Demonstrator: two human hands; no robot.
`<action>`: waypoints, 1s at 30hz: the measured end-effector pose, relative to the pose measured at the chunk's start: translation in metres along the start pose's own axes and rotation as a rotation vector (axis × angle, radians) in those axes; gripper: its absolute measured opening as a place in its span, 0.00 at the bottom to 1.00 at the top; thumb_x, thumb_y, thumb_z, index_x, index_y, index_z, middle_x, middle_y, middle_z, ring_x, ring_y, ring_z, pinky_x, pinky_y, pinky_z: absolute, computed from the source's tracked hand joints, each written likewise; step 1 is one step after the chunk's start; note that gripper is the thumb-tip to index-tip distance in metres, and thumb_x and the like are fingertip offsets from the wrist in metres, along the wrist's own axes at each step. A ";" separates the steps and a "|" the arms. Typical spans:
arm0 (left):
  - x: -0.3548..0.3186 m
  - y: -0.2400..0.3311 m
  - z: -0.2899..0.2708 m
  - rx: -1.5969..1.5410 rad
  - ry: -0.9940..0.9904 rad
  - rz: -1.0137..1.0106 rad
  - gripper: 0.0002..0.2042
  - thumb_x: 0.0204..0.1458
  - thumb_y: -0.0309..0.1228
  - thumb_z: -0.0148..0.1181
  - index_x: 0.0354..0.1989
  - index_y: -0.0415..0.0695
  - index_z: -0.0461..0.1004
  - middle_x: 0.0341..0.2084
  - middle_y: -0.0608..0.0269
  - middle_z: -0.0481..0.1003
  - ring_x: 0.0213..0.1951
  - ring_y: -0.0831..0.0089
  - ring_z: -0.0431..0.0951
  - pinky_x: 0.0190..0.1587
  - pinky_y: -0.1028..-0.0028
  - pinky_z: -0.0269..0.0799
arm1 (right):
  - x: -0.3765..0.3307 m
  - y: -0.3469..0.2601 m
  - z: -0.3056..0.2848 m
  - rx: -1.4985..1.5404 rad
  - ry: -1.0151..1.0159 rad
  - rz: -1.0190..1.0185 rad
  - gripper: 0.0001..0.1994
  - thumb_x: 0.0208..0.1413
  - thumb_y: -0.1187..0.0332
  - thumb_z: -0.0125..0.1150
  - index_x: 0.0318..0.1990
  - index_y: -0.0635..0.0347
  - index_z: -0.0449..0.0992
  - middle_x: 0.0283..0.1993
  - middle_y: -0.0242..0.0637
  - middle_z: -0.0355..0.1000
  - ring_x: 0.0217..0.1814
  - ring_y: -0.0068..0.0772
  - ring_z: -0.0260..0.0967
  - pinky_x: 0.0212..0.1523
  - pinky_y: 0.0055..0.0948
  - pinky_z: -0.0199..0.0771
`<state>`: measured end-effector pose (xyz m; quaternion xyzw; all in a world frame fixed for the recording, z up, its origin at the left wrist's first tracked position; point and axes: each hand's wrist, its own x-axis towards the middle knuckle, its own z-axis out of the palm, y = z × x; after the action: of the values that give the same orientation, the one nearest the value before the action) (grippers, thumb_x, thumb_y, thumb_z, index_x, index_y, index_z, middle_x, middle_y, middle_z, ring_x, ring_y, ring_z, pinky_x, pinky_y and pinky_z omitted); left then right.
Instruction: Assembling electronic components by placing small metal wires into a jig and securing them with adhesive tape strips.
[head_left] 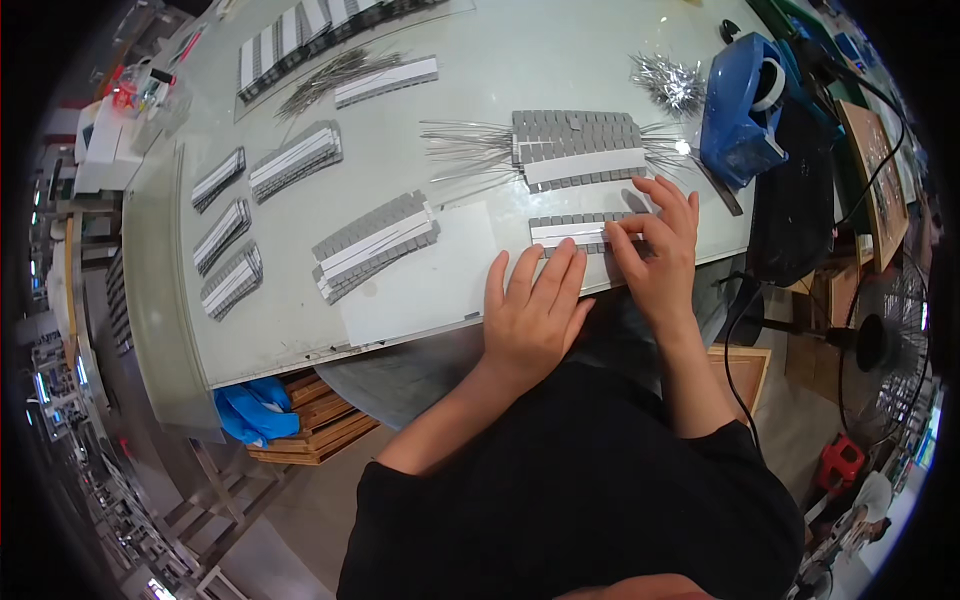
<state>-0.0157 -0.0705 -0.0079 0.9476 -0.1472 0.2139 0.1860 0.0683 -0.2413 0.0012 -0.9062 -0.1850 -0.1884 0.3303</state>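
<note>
A short grey segmented strip with a white band [560, 233] lies near the table's front edge, in front of me. My left hand [535, 305] rests flat, fingers stretched out, its fingertips on the lower edge of this strip. Over the strip's right part, my right hand [662, 245] has thumb and forefinger pinched together, the other fingers raised. Whatever is in that pinch is too small to make out. Just beyond lies a wider stack of grey segmented strips [578, 130] with a white band. Thin metal wires [470, 150] stick out past both its ends.
Left of my hands, a segmented stack [375, 245] lies beside a white sheet [430, 290]. Smaller stacks [232, 280] sit farther left. A blue tape dispenser [740, 120] and a silvery wire tuft [668, 82] stand at right. Loose wires [335, 80] lie at the back.
</note>
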 end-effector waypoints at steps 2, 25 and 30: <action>0.000 0.001 0.002 0.010 -0.003 -0.001 0.27 0.48 0.40 0.70 0.57 0.45 0.76 0.58 0.63 0.73 0.57 0.58 0.70 0.62 0.51 0.62 | 0.000 0.002 0.000 -0.007 0.001 0.008 0.06 0.49 0.70 0.71 0.29 0.57 0.78 0.61 0.37 0.71 0.71 0.51 0.61 0.74 0.65 0.42; 0.034 0.000 0.003 -0.128 -0.109 0.150 0.30 0.44 0.39 0.73 0.56 0.39 0.75 0.55 0.51 0.70 0.55 0.53 0.69 0.61 0.52 0.65 | -0.004 0.010 -0.002 -0.018 0.006 0.072 0.07 0.49 0.69 0.72 0.30 0.56 0.77 0.63 0.38 0.70 0.74 0.51 0.58 0.76 0.63 0.38; 0.037 0.003 0.005 -0.121 -0.077 0.142 0.29 0.43 0.37 0.74 0.54 0.37 0.76 0.52 0.51 0.71 0.52 0.52 0.69 0.57 0.53 0.68 | -0.003 0.012 -0.005 0.042 0.035 0.083 0.08 0.50 0.72 0.69 0.36 0.57 0.75 0.61 0.40 0.71 0.71 0.54 0.61 0.75 0.62 0.40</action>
<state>0.0170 -0.0828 0.0062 0.9293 -0.2339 0.1805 0.2216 0.0703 -0.2538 -0.0025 -0.9025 -0.1453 -0.1866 0.3600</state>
